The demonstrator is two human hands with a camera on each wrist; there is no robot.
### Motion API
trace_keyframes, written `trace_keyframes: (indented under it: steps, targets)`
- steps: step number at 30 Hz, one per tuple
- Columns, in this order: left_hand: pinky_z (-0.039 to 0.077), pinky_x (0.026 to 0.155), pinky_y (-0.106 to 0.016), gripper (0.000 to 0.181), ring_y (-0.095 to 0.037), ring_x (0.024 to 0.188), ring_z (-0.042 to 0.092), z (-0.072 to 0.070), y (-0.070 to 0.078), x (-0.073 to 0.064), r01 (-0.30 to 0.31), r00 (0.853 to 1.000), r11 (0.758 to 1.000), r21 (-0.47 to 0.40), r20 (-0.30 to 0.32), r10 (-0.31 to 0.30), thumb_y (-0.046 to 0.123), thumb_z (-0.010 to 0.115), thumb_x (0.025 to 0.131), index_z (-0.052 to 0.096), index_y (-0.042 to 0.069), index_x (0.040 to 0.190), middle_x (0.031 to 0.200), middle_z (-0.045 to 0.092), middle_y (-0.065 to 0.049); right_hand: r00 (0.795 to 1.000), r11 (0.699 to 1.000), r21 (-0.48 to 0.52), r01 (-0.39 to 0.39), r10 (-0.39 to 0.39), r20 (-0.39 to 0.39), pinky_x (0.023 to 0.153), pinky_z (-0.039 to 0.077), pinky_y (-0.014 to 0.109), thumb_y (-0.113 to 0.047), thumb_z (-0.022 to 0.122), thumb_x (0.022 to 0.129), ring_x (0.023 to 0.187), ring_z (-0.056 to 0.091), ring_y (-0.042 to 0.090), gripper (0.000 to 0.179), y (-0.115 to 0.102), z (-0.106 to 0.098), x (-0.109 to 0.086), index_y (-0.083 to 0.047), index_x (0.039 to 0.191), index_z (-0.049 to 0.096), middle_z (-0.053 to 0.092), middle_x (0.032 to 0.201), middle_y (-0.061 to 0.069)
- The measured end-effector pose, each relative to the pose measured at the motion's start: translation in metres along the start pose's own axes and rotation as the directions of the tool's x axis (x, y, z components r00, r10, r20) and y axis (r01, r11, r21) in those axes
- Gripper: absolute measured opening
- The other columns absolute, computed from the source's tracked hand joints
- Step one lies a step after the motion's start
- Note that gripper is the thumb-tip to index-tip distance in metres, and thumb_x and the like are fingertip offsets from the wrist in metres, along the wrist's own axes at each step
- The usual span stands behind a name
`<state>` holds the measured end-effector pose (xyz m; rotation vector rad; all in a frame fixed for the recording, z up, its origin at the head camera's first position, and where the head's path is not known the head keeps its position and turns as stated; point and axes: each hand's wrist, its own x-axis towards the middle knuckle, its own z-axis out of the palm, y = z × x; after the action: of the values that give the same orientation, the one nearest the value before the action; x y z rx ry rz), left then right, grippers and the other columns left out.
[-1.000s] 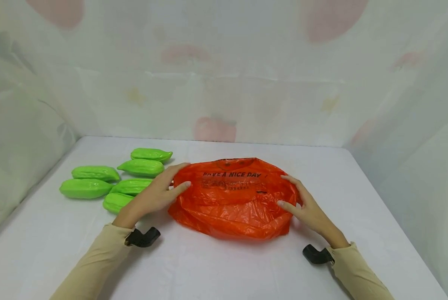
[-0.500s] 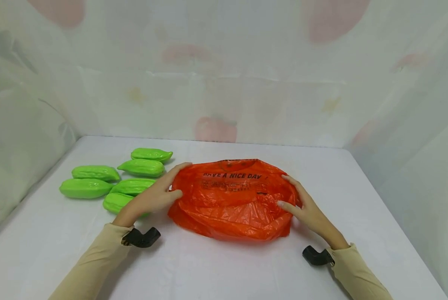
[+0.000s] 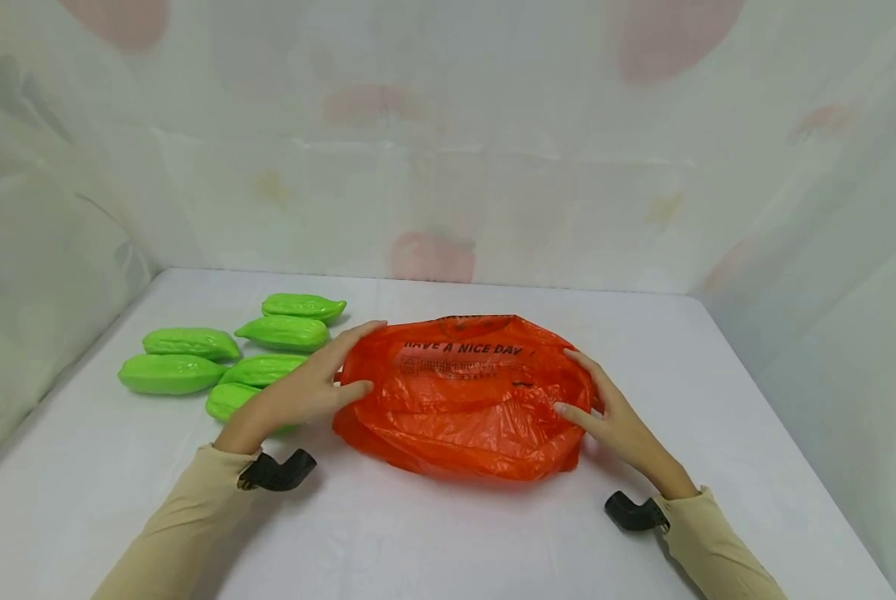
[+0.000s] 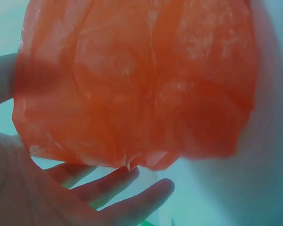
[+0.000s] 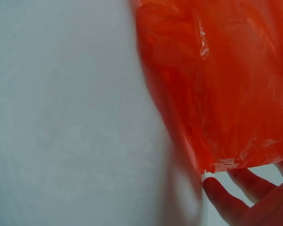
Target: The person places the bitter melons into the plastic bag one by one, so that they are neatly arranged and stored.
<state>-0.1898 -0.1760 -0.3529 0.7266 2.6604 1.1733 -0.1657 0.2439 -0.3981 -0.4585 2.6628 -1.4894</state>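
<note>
A red-orange plastic bag (image 3: 463,400), printed "HAVE A NICE DAY", lies bulging and crumpled on the white table. My left hand (image 3: 305,387) rests at its left end, thumb over the near side and the other fingers along the far side. In the left wrist view, spread, fairly straight fingers (image 4: 137,202) reach along the bag's edge. At the right end, my right hand (image 3: 616,417) touches the bag, thumb on its front and fingers at the side. The right wrist view shows extended fingers (image 5: 224,200) right at the plastic's edge. What the bag contains is hidden.
Several green ridged gourds (image 3: 170,375) lie on the left of the table (image 3: 448,542), some partly behind my left forearm. White patterned sheeting (image 3: 493,208) rises behind the table and at both sides. Black wrist mounts (image 3: 635,511) stick out from both sleeves.
My left thumb has drawn back from the bag's front, then shifted slightly forward over it again. The bag's left end bulges a little further left. My right hand has hardly moved.
</note>
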Motion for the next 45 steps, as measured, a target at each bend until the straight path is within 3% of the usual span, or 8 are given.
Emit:
trace_keyframes:
  steps: [7, 11, 16, 25, 37, 45]
  targets:
    - [0.046, 0.103, -0.057, 0.066, -0.033, 0.135, 0.045, -0.012, -0.008, -0.001, 0.019, 1.0, 1.0, 0.012, -0.011, -0.019, 0.034, 0.061, 0.098, 0.029, 0.024, 0.155, 0.153, 0.042, -0.007, 1.0, 1.0, -0.01, -0.006, 0.006, -0.002, 0.109, 0.035, 0.066, -0.028, 0.067, 0.095, 0.145, 0.033, 0.042, 0.073, -0.001, 0.0, -0.001, -0.027, 0.155, 0.025, 0.025, 0.163, 0.011]
    - [0.046, 0.104, -0.057, 0.062, -0.037, 0.13, 0.052, -0.021, -0.012, -0.004, 0.014, 1.0, 1.0, 0.028, -0.022, -0.014, 0.034, 0.061, 0.099, 0.035, 0.02, 0.152, 0.146, 0.05, -0.009, 1.0, 1.0, -0.016, -0.002, 0.001, -0.004, 0.108, 0.036, 0.066, -0.028, 0.067, 0.095, 0.145, 0.033, 0.043, 0.073, -0.001, 0.0, 0.0, -0.027, 0.155, 0.026, 0.024, 0.163, 0.011]
    - [0.045, 0.105, -0.057, 0.059, -0.038, 0.128, 0.054, -0.032, -0.013, -0.009, 0.0, 1.0, 0.998, 0.061, -0.027, 0.002, 0.032, 0.059, 0.1, 0.039, 0.014, 0.152, 0.152, 0.045, -0.012, 1.0, 1.0, -0.022, 0.006, -0.006, -0.005, 0.108, 0.036, 0.065, -0.028, 0.067, 0.095, 0.145, 0.033, 0.042, 0.072, -0.001, -0.001, 0.0, -0.028, 0.155, 0.026, 0.024, 0.164, 0.011]
    - [0.05, 0.098, -0.056, 0.047, -0.036, 0.117, 0.062, -0.044, -0.015, -0.014, -0.046, 0.998, 0.994, 0.102, -0.038, 0.05, 0.025, 0.062, 0.098, 0.051, 0.016, 0.143, 0.137, 0.059, -0.014, 1.0, 0.999, -0.033, 0.011, -0.012, -0.008, 0.107, 0.038, 0.065, -0.027, 0.067, 0.095, 0.144, 0.034, 0.043, 0.073, -0.001, -0.002, -0.001, -0.027, 0.155, 0.026, 0.024, 0.163, 0.012]
    - [0.051, 0.095, -0.054, 0.052, -0.037, 0.118, 0.061, -0.053, -0.011, -0.023, 0.038, 0.999, 0.99, 0.134, 0.003, -0.038, 0.028, 0.073, 0.09, 0.054, 0.017, 0.138, 0.133, 0.061, -0.014, 1.0, 0.999, -0.034, 0.026, -0.027, -0.005, 0.107, 0.037, 0.066, -0.025, 0.067, 0.095, 0.144, 0.035, 0.043, 0.074, -0.003, -0.004, -0.002, -0.025, 0.155, 0.025, 0.024, 0.163, 0.012]
    - [0.051, 0.092, -0.051, 0.055, -0.032, 0.114, 0.061, -0.064, -0.015, -0.03, 0.015, 0.999, 0.988, 0.151, 0.032, -0.02, 0.027, 0.078, 0.086, 0.056, 0.017, 0.135, 0.134, 0.061, -0.008, 1.0, 0.999, -0.029, 0.029, -0.029, 0.001, 0.107, 0.037, 0.066, -0.024, 0.067, 0.095, 0.144, 0.034, 0.043, 0.074, -0.004, -0.005, -0.002, -0.025, 0.155, 0.026, 0.023, 0.163, 0.012]
